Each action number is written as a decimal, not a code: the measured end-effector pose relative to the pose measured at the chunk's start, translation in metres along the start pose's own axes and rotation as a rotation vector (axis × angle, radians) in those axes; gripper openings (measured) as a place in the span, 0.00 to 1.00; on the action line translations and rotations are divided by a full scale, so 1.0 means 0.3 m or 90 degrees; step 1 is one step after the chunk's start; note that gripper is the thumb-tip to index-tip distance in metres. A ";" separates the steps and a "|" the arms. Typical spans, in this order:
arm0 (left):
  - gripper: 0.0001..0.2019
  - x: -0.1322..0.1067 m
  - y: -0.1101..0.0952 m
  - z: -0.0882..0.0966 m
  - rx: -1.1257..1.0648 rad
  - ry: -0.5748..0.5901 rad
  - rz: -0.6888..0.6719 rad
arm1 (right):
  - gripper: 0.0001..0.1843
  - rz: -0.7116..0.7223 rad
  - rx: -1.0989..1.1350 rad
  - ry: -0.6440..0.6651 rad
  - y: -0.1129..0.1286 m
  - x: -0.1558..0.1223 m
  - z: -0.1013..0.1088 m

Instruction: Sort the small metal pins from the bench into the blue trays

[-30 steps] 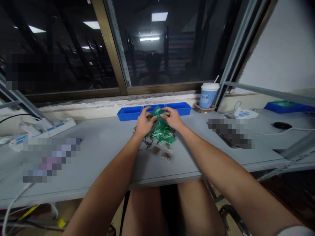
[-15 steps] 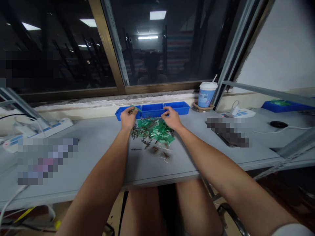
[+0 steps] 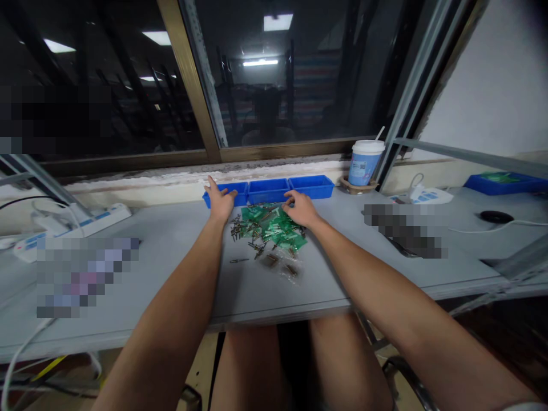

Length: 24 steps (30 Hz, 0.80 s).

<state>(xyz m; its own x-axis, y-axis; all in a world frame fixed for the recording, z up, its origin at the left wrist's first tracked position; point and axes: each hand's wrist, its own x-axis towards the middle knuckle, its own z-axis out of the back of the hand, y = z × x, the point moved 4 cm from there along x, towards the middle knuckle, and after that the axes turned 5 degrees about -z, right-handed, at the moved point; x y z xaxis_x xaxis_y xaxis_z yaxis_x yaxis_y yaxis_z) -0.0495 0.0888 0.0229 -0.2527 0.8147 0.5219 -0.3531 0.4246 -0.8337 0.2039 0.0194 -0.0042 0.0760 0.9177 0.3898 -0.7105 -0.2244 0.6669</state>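
Note:
My left hand [image 3: 221, 204] is at the left blue bin [image 3: 238, 188], fingers spread and holding nothing. My right hand [image 3: 302, 209] is at the upper right of the pile, below the blue bins; its fingers are loosely curled with a gap between them, and nothing shows in them. Between the hands lies a heap of small green plastic packets [image 3: 280, 225]. Loose metal pieces that look like blind rivets [image 3: 240, 229] lie at its left side, with one single rivet [image 3: 238, 261] apart from it. Clear bags [image 3: 291, 269] of brownish pieces lie in front.
The middle blue bin [image 3: 269, 191] and right blue bin [image 3: 311, 187] stand in the row against the wall. A lidded paper cup [image 3: 365, 164] sits in a cardboard holder. Power strips [image 3: 81, 228] and cables lie at both sides. Another blue tray [image 3: 505, 184] stands far right.
My left hand has let go of a green packet over the left bin, and its fingers have spread. My right hand has moved slightly down and stays by the pile.

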 end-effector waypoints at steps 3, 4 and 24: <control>0.40 -0.027 -0.019 0.027 0.084 -0.045 0.005 | 0.20 -0.004 -0.012 0.016 0.005 -0.008 -0.001; 0.37 -0.041 -0.028 0.034 0.117 -0.051 -0.007 | 0.21 -0.007 -0.021 0.027 0.009 -0.012 -0.002; 0.23 -0.314 -0.166 -0.178 0.380 0.507 -0.332 | 0.09 -0.023 0.003 0.024 0.011 -0.016 -0.005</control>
<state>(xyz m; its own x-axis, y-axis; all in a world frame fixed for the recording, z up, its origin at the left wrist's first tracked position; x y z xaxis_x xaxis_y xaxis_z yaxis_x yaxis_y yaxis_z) 0.0400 0.0119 0.0055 0.6243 0.7037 0.3394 -0.6767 0.7041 -0.2153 0.2001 0.0147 -0.0047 0.0754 0.9369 0.3414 -0.7043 -0.1923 0.6834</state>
